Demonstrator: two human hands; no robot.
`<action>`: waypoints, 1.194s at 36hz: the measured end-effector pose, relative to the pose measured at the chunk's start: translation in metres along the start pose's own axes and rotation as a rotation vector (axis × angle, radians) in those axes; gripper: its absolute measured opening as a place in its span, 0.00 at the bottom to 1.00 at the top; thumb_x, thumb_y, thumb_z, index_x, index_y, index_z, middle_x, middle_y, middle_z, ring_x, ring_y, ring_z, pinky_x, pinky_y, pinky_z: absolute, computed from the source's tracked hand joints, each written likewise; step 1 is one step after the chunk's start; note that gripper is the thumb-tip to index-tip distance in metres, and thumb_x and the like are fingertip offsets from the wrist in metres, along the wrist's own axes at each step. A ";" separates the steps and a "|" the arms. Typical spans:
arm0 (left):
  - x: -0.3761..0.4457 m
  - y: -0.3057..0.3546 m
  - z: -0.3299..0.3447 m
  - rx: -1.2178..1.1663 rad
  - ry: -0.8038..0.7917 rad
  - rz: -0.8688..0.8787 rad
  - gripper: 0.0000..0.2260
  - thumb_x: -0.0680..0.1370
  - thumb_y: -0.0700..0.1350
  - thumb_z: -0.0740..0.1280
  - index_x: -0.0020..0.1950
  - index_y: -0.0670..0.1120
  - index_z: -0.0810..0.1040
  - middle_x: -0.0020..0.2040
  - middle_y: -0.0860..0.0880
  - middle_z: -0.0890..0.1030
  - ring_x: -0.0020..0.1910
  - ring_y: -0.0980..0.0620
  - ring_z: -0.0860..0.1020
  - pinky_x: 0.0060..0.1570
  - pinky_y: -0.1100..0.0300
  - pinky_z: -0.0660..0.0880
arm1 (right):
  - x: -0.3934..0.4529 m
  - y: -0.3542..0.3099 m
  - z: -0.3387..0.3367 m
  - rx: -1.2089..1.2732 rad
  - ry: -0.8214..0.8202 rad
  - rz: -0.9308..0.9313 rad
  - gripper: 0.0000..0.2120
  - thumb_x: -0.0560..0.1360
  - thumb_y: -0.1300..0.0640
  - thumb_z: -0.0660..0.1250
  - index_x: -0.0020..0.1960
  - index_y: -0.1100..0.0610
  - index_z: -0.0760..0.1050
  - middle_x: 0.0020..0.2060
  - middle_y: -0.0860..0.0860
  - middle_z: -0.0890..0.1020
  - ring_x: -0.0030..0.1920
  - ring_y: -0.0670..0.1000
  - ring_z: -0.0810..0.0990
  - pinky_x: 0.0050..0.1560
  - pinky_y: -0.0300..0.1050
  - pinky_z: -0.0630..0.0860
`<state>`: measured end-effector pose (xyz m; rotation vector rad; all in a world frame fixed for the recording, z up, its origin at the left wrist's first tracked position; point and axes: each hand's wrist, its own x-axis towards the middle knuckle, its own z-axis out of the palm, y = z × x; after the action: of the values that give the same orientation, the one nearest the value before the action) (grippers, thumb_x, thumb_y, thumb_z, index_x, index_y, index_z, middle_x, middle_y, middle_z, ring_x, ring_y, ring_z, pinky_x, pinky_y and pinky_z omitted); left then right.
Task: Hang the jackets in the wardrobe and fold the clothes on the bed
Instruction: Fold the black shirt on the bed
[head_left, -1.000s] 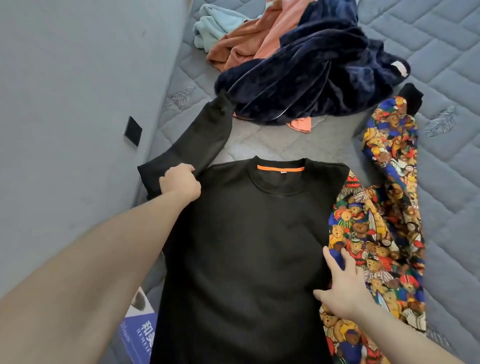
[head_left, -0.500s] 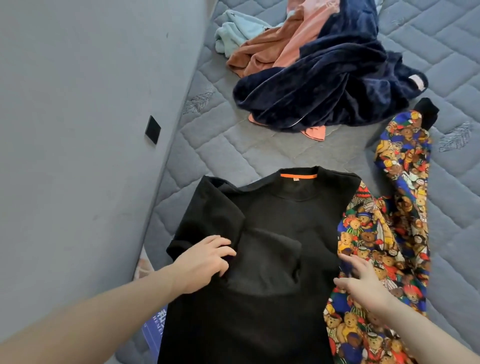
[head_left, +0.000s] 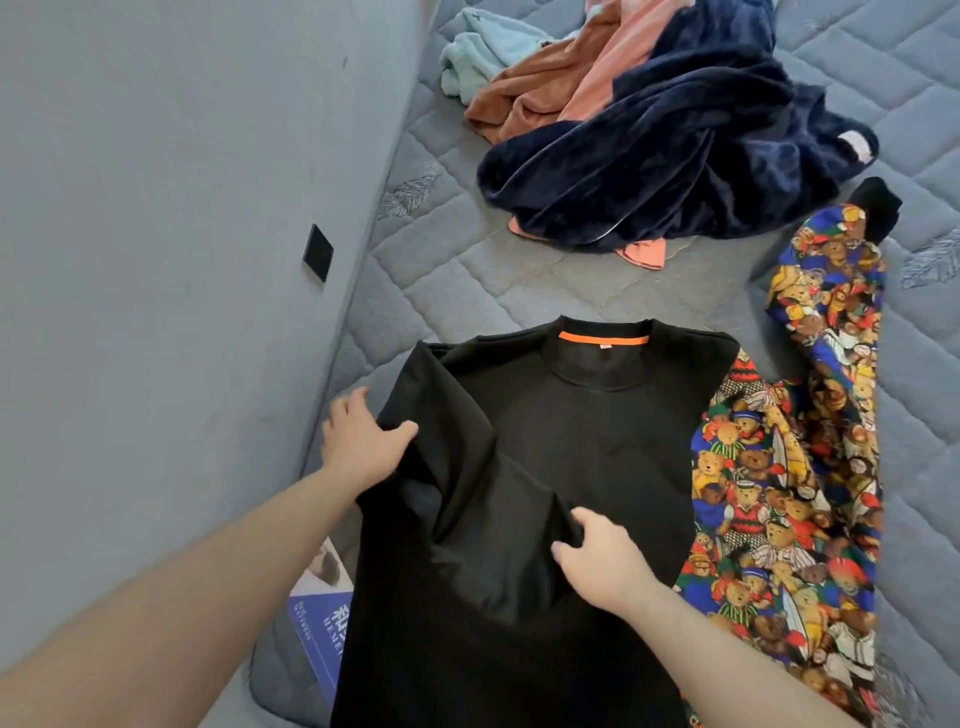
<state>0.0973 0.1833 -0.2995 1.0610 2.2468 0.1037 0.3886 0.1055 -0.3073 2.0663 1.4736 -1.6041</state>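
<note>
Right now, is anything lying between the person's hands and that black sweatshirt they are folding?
Nothing visible does. The left hand holds the folded-in sleeve edge of the black sweatshirt, and the right hand grips the cloth near its middle. The bear-print garment lies beside it on the right, and the pile of clothes lies farther up the bed.

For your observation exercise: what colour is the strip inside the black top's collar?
Orange strip, clearest in the head view.

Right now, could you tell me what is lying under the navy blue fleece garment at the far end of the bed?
Under the navy fleece, a salmon-pink garment pokes out at its near edge, on the quilted mattress. How far it runs underneath is covered.
</note>
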 end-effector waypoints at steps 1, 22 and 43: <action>0.005 -0.002 0.000 -0.016 -0.065 -0.053 0.39 0.74 0.59 0.72 0.79 0.47 0.61 0.75 0.44 0.69 0.74 0.40 0.67 0.73 0.47 0.66 | -0.003 0.001 0.004 0.034 -0.033 0.016 0.16 0.76 0.51 0.67 0.63 0.49 0.78 0.54 0.48 0.85 0.56 0.53 0.82 0.58 0.46 0.77; -0.069 0.075 0.053 0.406 0.202 0.824 0.33 0.75 0.45 0.69 0.79 0.48 0.63 0.78 0.46 0.62 0.76 0.45 0.62 0.76 0.48 0.61 | -0.076 0.054 0.092 0.373 -0.305 0.170 0.27 0.62 0.52 0.75 0.61 0.51 0.82 0.50 0.43 0.86 0.52 0.40 0.83 0.60 0.35 0.77; -0.047 0.049 0.124 0.954 -0.269 0.523 0.65 0.63 0.73 0.73 0.79 0.55 0.27 0.79 0.46 0.26 0.77 0.32 0.29 0.75 0.30 0.38 | 0.060 0.120 -0.247 0.517 0.936 0.212 0.42 0.72 0.37 0.73 0.77 0.55 0.61 0.75 0.57 0.68 0.73 0.58 0.70 0.72 0.52 0.66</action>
<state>0.2240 0.1580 -0.3571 1.9818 1.6915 -0.9147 0.6394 0.2322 -0.3027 3.4229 0.9578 -1.0124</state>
